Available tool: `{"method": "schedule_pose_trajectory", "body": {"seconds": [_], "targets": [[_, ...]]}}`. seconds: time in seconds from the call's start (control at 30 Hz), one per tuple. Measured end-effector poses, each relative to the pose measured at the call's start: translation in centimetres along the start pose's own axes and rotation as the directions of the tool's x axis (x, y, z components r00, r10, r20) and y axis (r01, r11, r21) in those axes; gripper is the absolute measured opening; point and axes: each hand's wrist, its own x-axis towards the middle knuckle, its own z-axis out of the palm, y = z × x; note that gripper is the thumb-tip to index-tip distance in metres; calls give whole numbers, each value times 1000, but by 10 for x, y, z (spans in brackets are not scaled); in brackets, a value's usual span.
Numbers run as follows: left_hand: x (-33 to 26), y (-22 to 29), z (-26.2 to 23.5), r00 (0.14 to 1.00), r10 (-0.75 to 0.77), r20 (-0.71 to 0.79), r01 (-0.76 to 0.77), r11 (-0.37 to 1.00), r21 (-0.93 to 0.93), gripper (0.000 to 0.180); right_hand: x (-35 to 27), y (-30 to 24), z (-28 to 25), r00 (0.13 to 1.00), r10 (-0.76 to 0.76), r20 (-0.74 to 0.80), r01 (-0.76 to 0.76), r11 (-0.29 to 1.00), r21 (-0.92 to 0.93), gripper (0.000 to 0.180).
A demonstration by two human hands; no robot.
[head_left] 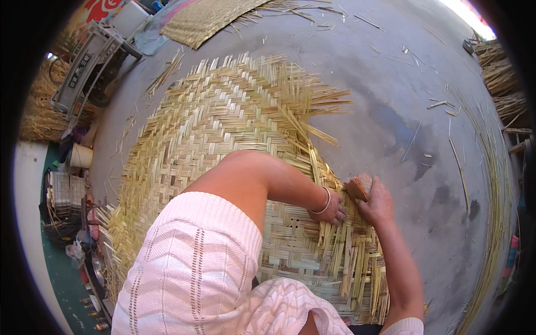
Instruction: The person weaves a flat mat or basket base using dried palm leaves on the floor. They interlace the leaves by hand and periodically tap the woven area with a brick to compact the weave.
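Observation:
A large mat point(223, 120) of pale yellow-green split reeds, woven in a zigzag pattern, lies on the floor under my arms. My left hand point(333, 211), with a light-coloured bangle at the wrist, rests on the mat close to its right edge, fingers laid on the strips. In my right hand point(378, 204) is a reddish-brown piece of brick point(359, 186), gripped right at that edge. The brick's lower side is against or just above the folded strip ends; I cannot tell which. Loose strip ends point(332, 102) stick out past the mat's upper right.
Another woven mat point(204, 22) lies at the far side. Long thin reeds point(491, 223) run along the right of the grey floor point(385, 72), which has scattered reed scraps. A small cart-like vehicle point(89, 67) stands far left. Reed bundles point(497, 70) are piled far right.

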Motion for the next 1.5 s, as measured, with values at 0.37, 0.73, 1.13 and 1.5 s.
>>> {"method": "schedule_pose_trajectory", "body": {"seconds": [0.37,0.73,1.13,1.5], "targets": [[-62,-69,-153,970,-180,-161,40,776,-630,104,6,-5,-2,993,101,60,-101,995,-6,62],[-256,-356,-2,440,-872,214,732,210,-648,142,5,31,51,987,91,-135,-120,966,-227,31],[-252,-326,-26,675,-479,562,737,480,-476,60,19,-37,6,952,256,-169,-203,939,279,45],[-263,-203,-20,971,-236,44,240,956,-170,77,20,-6,10,803,552,224,-555,554,621,39]]}}
